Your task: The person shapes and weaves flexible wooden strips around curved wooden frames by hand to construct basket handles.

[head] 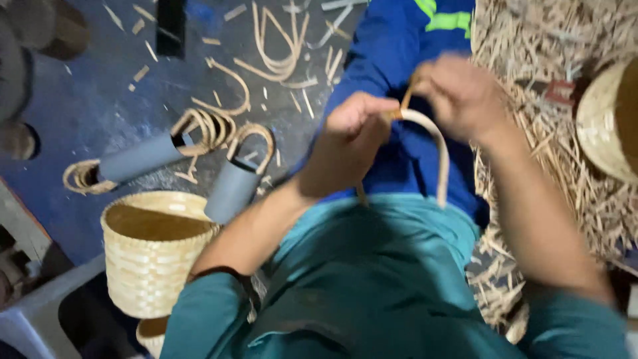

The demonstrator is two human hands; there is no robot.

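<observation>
The person sits over their lap, both hands raised in front of the chest, working a pale cane strip (435, 143) that arches from the hands down toward the teal trousers. It looks to me like the bending or binding stage of a basket handle: the strip is already curved into a hoop, and a thinner orange-brown sliver (404, 101) runs between the two hands at its top.

The left hand (352, 126) is clenched into a fist around the upper end of the cane strip, its fingers (364, 110) curled tight, so the strip is firmly grasped there. The right hand (458, 93) is blurred; its fingers seem pinched together on the sliver just beside the left fist, but how tightly I cannot tell for sure.

As I judge it, the next move calls for a steady hold with the left while the right draws the sliver snug, without letting the hoop spring open.

On the floor to the left stands a woven basket (149, 249), with two grey tubes (143, 157) carrying coiled cane. Straw offcuts (545, 133) lie heaped on the right, near another basket (608, 119).
</observation>
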